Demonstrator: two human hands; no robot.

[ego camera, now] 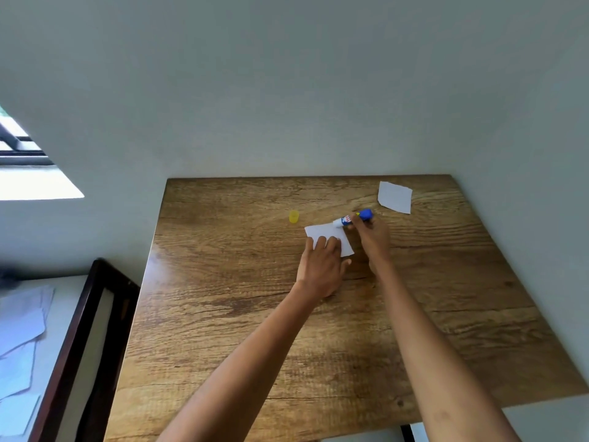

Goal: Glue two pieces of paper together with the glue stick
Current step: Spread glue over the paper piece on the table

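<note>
A small white paper lies flat on the wooden table. My left hand rests on its near half with fingers spread, pressing it down. My right hand grips a blue and white glue stick, uncapped and tilted, its tip touching the paper's far right corner. The stick's yellow cap stands on the table to the left of the paper. A second white paper lies apart near the table's far right corner.
A grey wall runs directly behind the table's far edge. A dark wooden frame stands to the left of the table, with several loose white sheets on a surface beyond it. A window is at the far left.
</note>
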